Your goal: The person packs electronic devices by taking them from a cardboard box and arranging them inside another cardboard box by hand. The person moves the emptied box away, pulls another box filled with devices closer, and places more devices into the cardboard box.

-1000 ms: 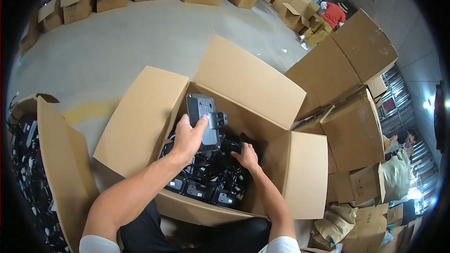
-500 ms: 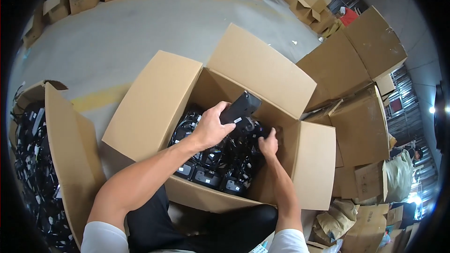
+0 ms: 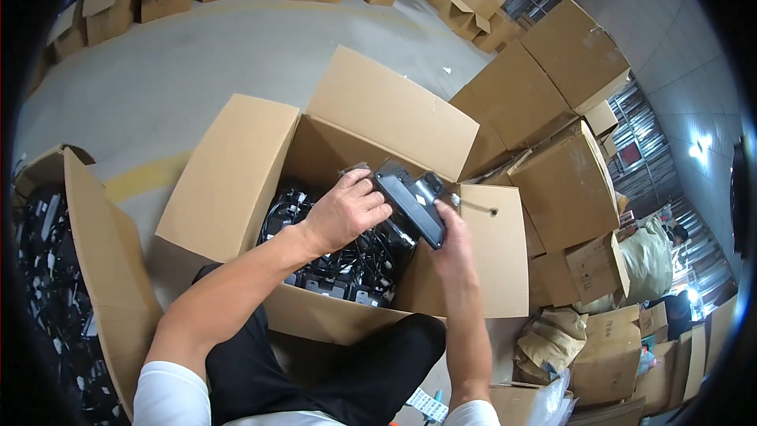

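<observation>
While hands point(image 3: 453, 233) touch device point(image 3: 406, 201), white label point(image 3: 420, 199), unreadable

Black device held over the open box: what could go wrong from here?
The black device might slip from the right hand and hit the black units in the open box. The tangled cables there could snag anything lifted out.

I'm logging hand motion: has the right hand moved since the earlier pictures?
Yes: judged against the central open carton, the right hand has moved rightward, from inside it to over its right edge.
</observation>
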`<state>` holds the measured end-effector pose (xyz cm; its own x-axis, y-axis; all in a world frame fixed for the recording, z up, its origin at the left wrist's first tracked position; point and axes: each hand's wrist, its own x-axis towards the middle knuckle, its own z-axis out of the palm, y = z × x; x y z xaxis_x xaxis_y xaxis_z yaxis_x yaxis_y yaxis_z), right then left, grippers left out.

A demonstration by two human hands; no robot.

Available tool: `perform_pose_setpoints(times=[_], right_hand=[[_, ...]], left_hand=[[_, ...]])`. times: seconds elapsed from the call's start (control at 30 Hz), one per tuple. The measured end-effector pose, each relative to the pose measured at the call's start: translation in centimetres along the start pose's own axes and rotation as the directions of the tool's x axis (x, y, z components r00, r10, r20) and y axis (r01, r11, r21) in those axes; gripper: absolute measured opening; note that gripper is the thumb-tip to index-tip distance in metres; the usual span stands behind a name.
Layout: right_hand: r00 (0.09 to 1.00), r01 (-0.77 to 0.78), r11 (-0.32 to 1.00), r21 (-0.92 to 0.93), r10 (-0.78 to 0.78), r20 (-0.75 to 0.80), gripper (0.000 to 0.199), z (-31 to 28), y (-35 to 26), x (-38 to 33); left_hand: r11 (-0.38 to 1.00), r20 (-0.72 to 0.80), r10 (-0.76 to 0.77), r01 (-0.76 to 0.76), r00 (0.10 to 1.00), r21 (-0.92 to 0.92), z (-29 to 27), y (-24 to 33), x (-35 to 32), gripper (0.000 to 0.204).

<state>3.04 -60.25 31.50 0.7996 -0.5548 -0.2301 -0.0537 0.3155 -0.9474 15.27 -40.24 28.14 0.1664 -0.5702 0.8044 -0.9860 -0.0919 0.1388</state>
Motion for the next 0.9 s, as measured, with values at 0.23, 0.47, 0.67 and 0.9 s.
perform_pose_setpoints(times=[0.23, 0.47, 0.67, 0.9], right_hand=[[0.967, -0.172, 0.936, 0.306, 0.101, 0.233, 0.039, 1.6, 2.3, -3.4], [0.948, -0.164, 0.854, 0.494, -0.001, 0.318, 0.031, 0.7, 2.8, -2.9], [0.963, 0.265, 0.961, 0.076, -0.260, -0.067, 0.050, 1.2, 5.7, -1.2], [0.707, 0.687, 0.585, -0.430, -0.675, 0.210, 0.048, 3.3, 9.2, -2.3]], left_hand=[[0.979, -0.034, 0.189, -0.186, 0.981, 0.078, -2.0, 2.1, 0.5, 0.020], [0.978, -0.261, -0.207, 0.197, 0.943, -0.065, -1.1, 5.4, 1.2, 0.060], [-0.079, 0.450, -0.587, 0.506, 0.673, -0.859, 1.6, 4.3, 0.6, 0.051], [-0.119, 0.403, -0.789, 0.529, 0.463, -0.840, 3.8, 2.6, -2.6, 0.046]])
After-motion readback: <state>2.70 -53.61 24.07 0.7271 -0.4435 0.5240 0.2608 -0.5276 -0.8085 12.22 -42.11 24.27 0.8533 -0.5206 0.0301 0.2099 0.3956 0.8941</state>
